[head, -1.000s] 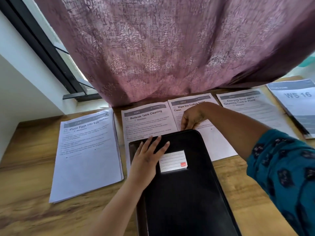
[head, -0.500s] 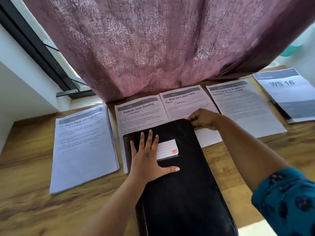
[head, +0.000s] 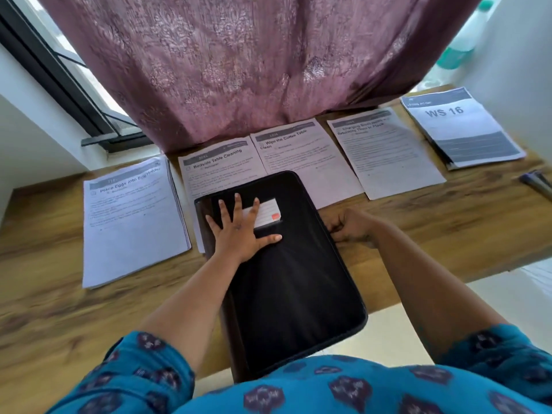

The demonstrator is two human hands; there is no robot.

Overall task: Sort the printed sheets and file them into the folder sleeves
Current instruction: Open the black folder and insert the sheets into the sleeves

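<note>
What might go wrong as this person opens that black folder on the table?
The black folder overhangs the table edge toward the person, so it might tip or slide off if the left hand pressing it lifts. It also lies over the "Bedside Table Cleaning" sheet; shifting it may drag or crease that sheet. The right hand works at the folder's right edge, so a hard tug might skew it.

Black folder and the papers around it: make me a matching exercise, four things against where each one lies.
Things:
1. black folder
2. egg sheet stack
3. WS 16 stack
4. left hand

Places:
A. far right of the table
B. flat on the folder cover, fingers spread
C. left of the folder, on the table
D. middle of the table, its near end over the table edge

Pairs: 1-D, 2-C, 3-A, 4-B
</note>
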